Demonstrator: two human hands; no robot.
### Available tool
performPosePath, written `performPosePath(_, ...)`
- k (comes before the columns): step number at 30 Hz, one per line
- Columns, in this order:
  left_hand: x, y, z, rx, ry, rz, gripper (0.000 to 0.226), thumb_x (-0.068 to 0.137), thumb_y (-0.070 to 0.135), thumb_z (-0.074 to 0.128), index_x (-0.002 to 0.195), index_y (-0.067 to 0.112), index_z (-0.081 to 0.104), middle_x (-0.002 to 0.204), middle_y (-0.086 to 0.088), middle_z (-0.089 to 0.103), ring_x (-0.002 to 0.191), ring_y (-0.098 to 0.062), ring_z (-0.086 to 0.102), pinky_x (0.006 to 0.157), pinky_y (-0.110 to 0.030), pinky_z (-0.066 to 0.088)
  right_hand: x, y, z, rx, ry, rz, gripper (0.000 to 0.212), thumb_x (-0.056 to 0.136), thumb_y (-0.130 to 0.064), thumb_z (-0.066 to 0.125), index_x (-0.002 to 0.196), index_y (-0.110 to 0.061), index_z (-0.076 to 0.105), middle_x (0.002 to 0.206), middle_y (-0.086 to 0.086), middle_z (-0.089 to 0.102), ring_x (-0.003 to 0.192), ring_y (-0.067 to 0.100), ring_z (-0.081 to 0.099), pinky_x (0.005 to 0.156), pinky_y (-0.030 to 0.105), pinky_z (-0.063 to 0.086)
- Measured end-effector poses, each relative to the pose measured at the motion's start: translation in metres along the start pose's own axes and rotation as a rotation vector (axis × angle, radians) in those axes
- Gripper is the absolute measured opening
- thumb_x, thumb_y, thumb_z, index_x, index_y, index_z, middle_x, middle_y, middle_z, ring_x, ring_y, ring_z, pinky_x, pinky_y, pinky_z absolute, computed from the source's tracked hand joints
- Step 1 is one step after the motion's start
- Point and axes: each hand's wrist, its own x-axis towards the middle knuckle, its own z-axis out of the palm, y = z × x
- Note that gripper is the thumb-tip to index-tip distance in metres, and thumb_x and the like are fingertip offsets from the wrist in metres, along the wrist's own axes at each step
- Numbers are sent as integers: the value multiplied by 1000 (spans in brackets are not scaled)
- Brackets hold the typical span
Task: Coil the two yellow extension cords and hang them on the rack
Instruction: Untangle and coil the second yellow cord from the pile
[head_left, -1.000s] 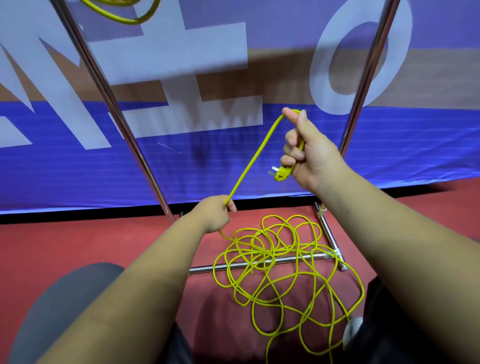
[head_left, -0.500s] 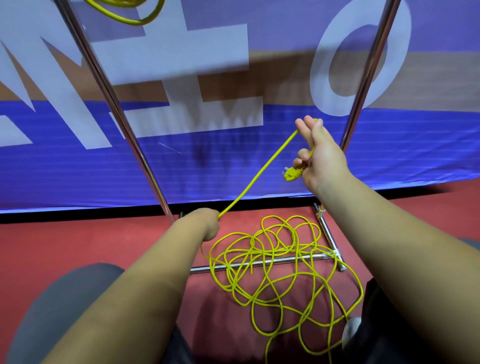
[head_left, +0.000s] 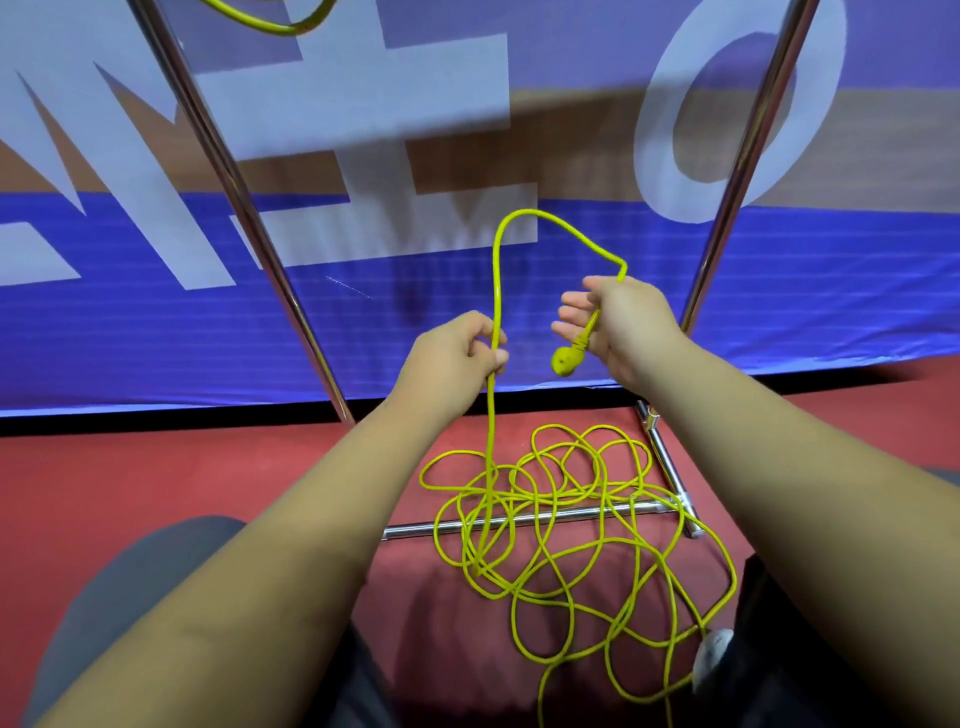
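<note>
Yellow extension cord (head_left: 491, 426), seemingly light, limp and tangle-prone: mostly heaped on red floor (head_left: 208, 467), one arch raised between pinching left hand (head_left: 457, 348) and half-open right hand (head_left: 623, 327) holding it near plug (head_left: 565, 359), the likeliest grip point.

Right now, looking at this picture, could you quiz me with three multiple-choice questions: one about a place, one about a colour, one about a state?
1. Where does most of the cord lie?
A) on the red floor, across the rack's bottom bar
B) on a table
C) in a box

2. What colour is the cord?
A) orange
B) yellow
C) black

3. What is the left hand doing?
A) hanging idle
B) pointing upward
C) gripping the cord

Answers:
1 A, its loops sprawl over floor and bar.
2 B, it is bright yellow throughout.
3 C, the fingers curl round the upright strand.
</note>
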Motion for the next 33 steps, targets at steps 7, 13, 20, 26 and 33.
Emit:
performPosePath(7, 1, 1, 4, -191, 121, -158, 16, 99, 11, 64, 113, 13, 57, 87, -5, 76, 76, -22, 76, 66, -39, 65, 1, 14, -6, -391, 20, 133, 65, 103, 6, 32, 163, -19, 24, 115, 20, 61, 80, 30, 80, 75, 49, 67)
performPosePath(13, 9, -7, -2, -490, 153, -354, 47, 94, -2, 66, 137, 1, 45, 107, -18, 70, 76, -24, 74, 74, -41, 65, -2, 18, -5, -1041, -208, 22, 15, 91, -17, 67, 94, -3, 66, 83, 14, 69, 69, 26, 65, 69, 35, 56)
performPosePath(20, 9, -8, -11, -808, 131, -463, 55, 93, -13, 63, 143, -5, 43, 114, -20, 68, 90, -29, 73, 81, -38, 64, -17, 19, -8, -1737, -310, -38, 42, 110, -46, 46, 116, -20, 78, 100, 13, 73, 90, 31, 68, 79, 36, 52)
performPosePath(26, 9, -6, -8, -992, 168, -532, 52, 93, -12, 65, 139, 2, 45, 112, -21, 63, 87, -29, 76, 79, -39, 65, -12, 24, -7, -1048, -434, 122, 19, 99, -17, 65, 99, -5, 80, 78, 2, 79, 78, 20, 74, 87, 40, 62)
performPosePath(33, 14, -6, -11, -1125, 222, -577, 14, 99, -6, 61, 112, -5, 59, 109, -22, 68, 87, -25, 78, 68, -30, 64, -26, 27, 8, -535, -575, 334, 22, 103, -2, 40, 111, -6, 60, 109, 18, 79, 109, 30, 77, 100, 43, 58)
